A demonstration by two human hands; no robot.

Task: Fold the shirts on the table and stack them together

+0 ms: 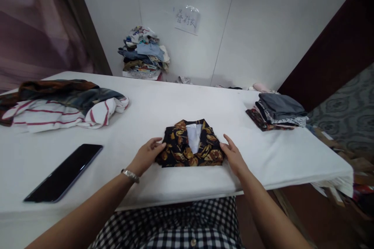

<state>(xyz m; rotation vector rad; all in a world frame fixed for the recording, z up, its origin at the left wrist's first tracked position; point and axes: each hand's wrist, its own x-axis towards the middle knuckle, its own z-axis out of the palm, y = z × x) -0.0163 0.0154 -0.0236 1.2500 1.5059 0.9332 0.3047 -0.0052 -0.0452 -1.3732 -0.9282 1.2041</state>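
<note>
A folded shirt (178, 149), black with brown and gold leaf print, lies on the white table in front of me. Its collar faces away from me, and a pale lining with a white label shows in the neck opening. At its left edge, my left hand (148, 155) pinches the cloth, thumb on top. My right hand (233, 156) holds the opposite edge with the thumb against the fabric, while the index finger points up and away from it. The other fingertips of both hands are partly hidden.
Loose garments (64, 105), one striped red and white, lie at the left. Nearer sits a black-screened phone (64, 173). Folded clothes (280, 109) are stacked at the right. A clothes pile (144, 52) and a paper sign (187, 20) are by the wall. The white table (187, 101) ends close to me.
</note>
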